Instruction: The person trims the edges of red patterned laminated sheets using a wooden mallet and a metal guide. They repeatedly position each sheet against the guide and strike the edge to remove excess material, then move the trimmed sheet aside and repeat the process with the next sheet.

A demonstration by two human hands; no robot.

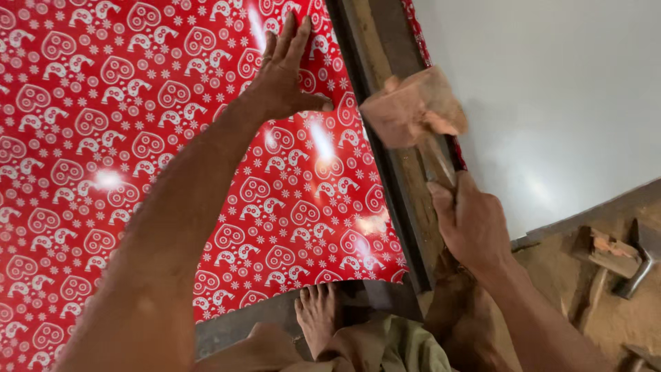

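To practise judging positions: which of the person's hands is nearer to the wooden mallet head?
Right. The right hand grips the handle just below the wooden mallet head; the left hand lies flat on the red patterned sheet, further off to its left.

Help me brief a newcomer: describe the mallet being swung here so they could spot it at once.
Start at the big red sheet with white heart patterns, pressed flat by the left hand. Follow its right edge to the dark metal bar. Above that bar, the right hand holds the mallet: a pale, blocky wooden head, motion-blurred, unlike the hammer lying on the ground to the right.
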